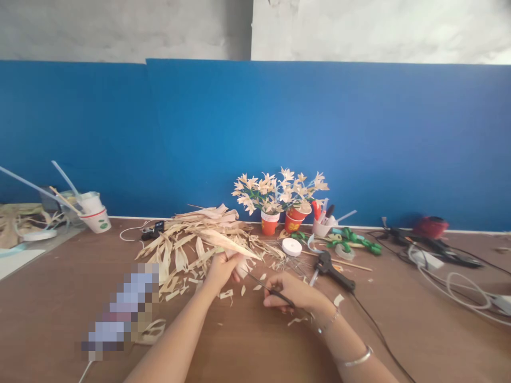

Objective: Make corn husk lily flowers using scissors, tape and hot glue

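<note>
Flowers (266,184) look finished beside the unworked husk pile (178,236). Our left hand (223,271) pinches a husk (233,242); our right hand (289,291) grips scissors (276,293).

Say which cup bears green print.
The white, red-rimmed paper cup at far left; the flower cups have red sides, the cup to their right shows none.

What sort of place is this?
Likely a craft workspace: a heap of dry husk-like strips lies on the brown tabletop, pale flowers stand in paper cups, and what looks like a glue gun lies near the right hand.
</note>
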The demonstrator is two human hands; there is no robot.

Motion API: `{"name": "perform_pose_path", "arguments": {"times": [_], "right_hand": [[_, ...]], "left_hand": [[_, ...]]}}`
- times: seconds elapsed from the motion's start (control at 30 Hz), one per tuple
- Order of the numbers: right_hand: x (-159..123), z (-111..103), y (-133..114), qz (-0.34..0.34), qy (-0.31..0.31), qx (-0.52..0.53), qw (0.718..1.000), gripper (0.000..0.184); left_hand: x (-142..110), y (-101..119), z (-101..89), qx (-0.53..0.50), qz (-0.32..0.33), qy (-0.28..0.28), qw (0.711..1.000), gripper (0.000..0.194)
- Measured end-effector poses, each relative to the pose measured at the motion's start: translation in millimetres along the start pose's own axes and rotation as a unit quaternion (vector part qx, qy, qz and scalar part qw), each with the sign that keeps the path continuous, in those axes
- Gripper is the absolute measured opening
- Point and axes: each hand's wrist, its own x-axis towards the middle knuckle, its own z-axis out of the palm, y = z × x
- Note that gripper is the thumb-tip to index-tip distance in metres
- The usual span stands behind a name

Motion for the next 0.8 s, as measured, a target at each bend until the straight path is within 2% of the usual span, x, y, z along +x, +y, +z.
{"name": "perform_pose_path", "arguments": {"times": [0.27,0.47,0.8], "right_hand": [[2,-2,2,-0.032,0.006,-0.041,0.999,0.029],[0,-2,-7,-0.053,0.028,-0.081,0.995,0.026],[2,1,-10,-0.043,0.06,-0.059,0.996,0.027]], "left_hand": [[1,-3,0.0,-0.007,0.004,-0.002,1.0,0.031],[1,-4,0.0,-0.01,0.01,0.022,1.0,0.032],[3,-6,3.2,-0.058,0.015,0.05,0.997,0.032]]}}
